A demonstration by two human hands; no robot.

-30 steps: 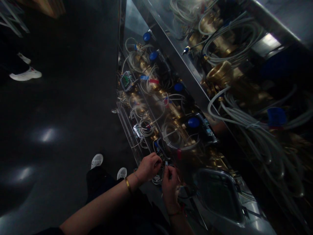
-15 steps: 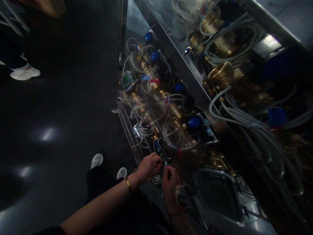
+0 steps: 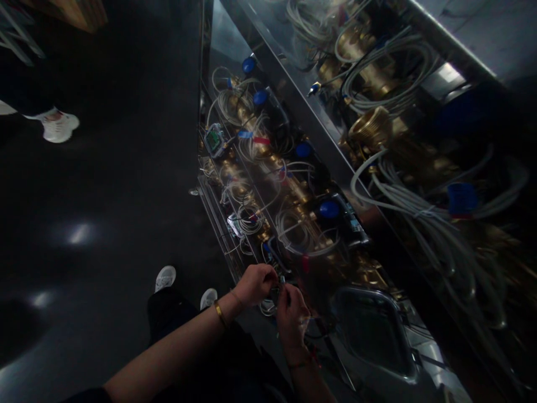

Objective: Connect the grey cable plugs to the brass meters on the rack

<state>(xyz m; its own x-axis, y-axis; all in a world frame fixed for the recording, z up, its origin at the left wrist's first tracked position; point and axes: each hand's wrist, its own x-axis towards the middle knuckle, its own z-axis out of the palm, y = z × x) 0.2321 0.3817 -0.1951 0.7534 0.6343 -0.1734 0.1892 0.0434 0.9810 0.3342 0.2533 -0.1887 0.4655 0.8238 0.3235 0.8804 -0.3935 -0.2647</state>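
Along the steel rack [image 3: 235, 39], the brass meters [image 3: 272, 162] farther up from my hands already carry coiled grey cables [image 3: 293, 232]; the nearest unit looks unfinished. My left hand [image 3: 254, 284] is curled tight over a small connector [image 3: 277, 291] at the rack's near end. My right hand [image 3: 291, 322], touching it, pinches the same piece; its fingertips are too dark to read.

Both hands [image 3: 272, 299] pinch a small part [image 3: 277, 292] beside coiled cables [image 3: 247, 218].
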